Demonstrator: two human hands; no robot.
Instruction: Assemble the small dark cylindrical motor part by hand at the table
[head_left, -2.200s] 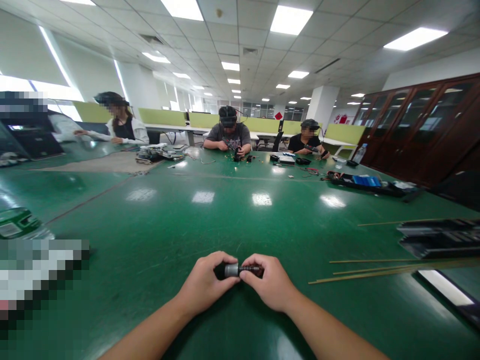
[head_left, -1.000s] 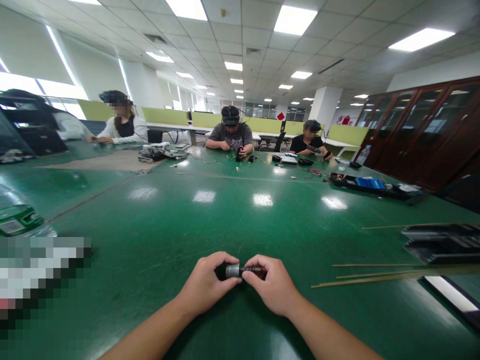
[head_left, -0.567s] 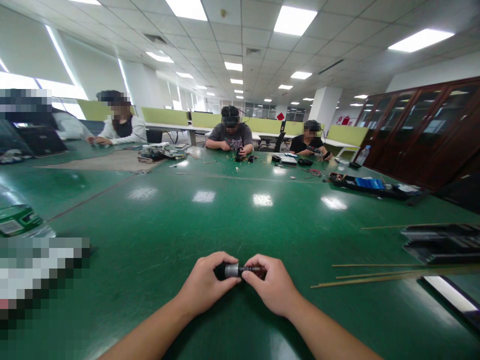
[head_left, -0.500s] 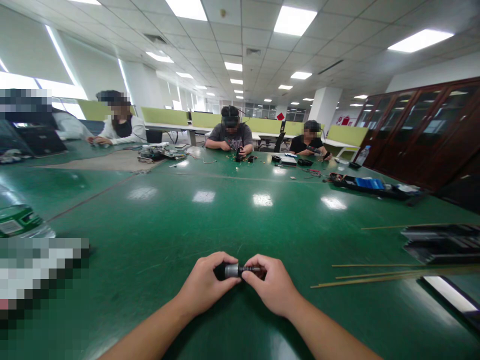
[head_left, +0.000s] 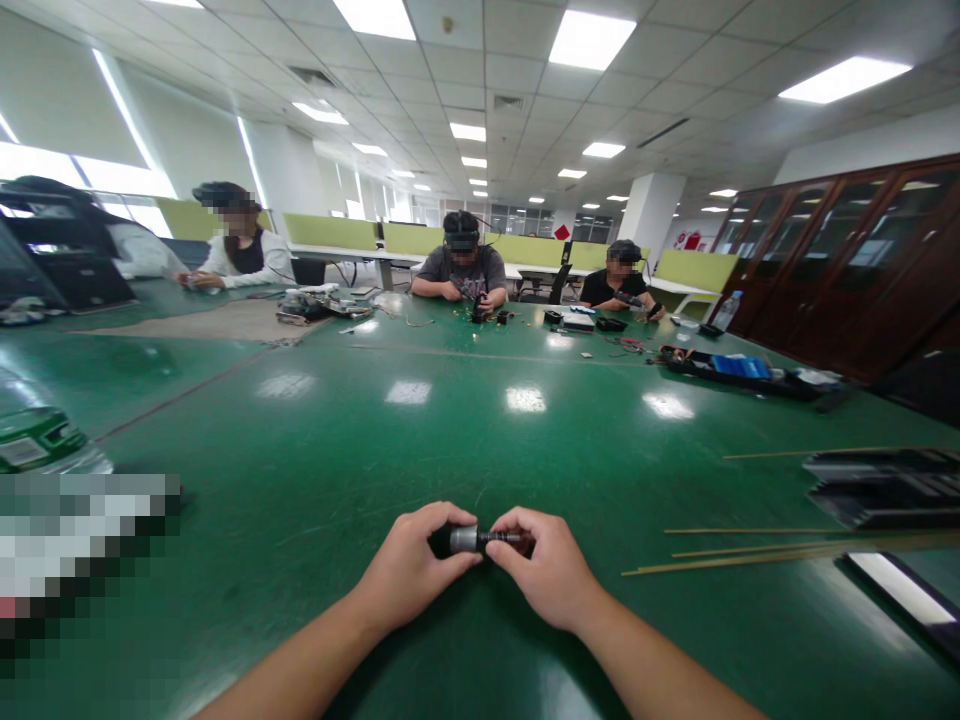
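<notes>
Close to the near edge of the green table, a small metal part (head_left: pixel 465 540) lies level between my two hands. It has a silver cylinder at its left end and a thin, dark, ribbed shaft toward the right. My left hand (head_left: pixel 420 560) is closed round the cylinder end, thumb below and fingers above. The shaft end is pinched by my right hand (head_left: pixel 544 565), whose curled fingers partly hide it. The fingertips of the two hands are a small gap apart.
Thin yellowish rods (head_left: pixel 750 550) and black trays (head_left: pixel 877 490) lie on the right. A plastic bottle (head_left: pixel 45 445) is at the left edge, above a blurred-out object (head_left: pixel 75 540). Several people sit across the table (head_left: pixel 465 440), near a black parts tray (head_left: pixel 735 370).
</notes>
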